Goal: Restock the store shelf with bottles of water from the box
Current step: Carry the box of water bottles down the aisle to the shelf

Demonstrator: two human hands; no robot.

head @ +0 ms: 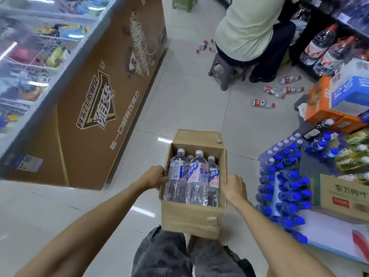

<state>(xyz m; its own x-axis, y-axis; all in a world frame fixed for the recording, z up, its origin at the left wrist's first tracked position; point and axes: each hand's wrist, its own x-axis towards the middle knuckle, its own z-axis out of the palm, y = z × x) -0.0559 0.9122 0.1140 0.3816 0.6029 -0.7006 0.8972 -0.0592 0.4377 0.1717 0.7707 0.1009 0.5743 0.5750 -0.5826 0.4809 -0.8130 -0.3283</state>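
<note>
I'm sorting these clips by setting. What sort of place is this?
Most likely a small shop or convenience store. A glass-topped freezer chest of wrapped items runs along the left, shrink-wrapped packs of blue-capped bottles are stacked on the floor at right, and both hands hold an open box of water bottles.

The fingers of the left hand [154, 177] and the right hand [234, 186] are hidden behind the side walls of the open brown cardboard box [191, 218], and a fourth clear water bottle with a white cap [189, 157] shows only its cap behind the front three. The seated person in a pale shirt [245, 31] is cut off by the top edge. The glass-topped freezer chest [30, 56] at left is blurred, its contents unreadable, and the small red-labelled bottles on the floor [279, 90] are too small to read.
</note>
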